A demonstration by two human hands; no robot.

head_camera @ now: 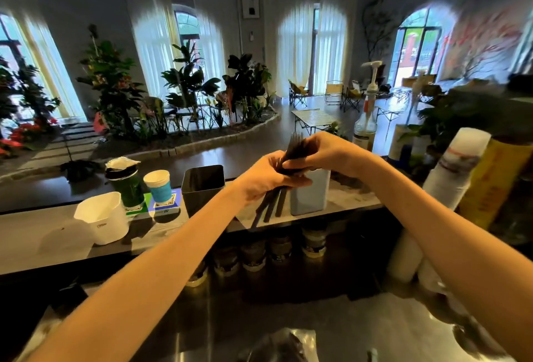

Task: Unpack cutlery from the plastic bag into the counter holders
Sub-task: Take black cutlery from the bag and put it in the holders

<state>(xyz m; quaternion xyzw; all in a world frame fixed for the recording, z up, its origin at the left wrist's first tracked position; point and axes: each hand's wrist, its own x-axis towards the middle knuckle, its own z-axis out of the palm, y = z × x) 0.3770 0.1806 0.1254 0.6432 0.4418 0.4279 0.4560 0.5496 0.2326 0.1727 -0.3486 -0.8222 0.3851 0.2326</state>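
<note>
Two holders sit on the counter ledge (57,234): a black holder (203,185), open top, nothing poking above its rim, and a pale holder (310,192) just right of it, mostly hidden behind the hands. Can't see inside either, so can't tell how much cutlery is already stowed.

Plastic bag (281,345) lies at the bottom edge of view on the steel worktop (375,318), near the person, dark contents showing through it. My read: more cutlery still in there, so the job is partway at best.

Black cutlery bundle (290,165) is in the air, between both hands, just in front of the pale holder and above the ledge. Fork tines stick up past the fingers, handles hang down below the left palm.

Left hand (266,178) is wrapped round the bundle's lower half. Right hand (323,152) pinches the upper part near the tines, fingers curled on it. Both clamped on the same bundle.

Judgement: this batch is out of the bag but not yet dropped in. Looks like it's being squared up or sorted first. Left: seat this bundle in a holder, then empty the bag.

Other clutter on the ledge: white cup (102,217), green cup (127,181), blue cup (160,185).
</note>
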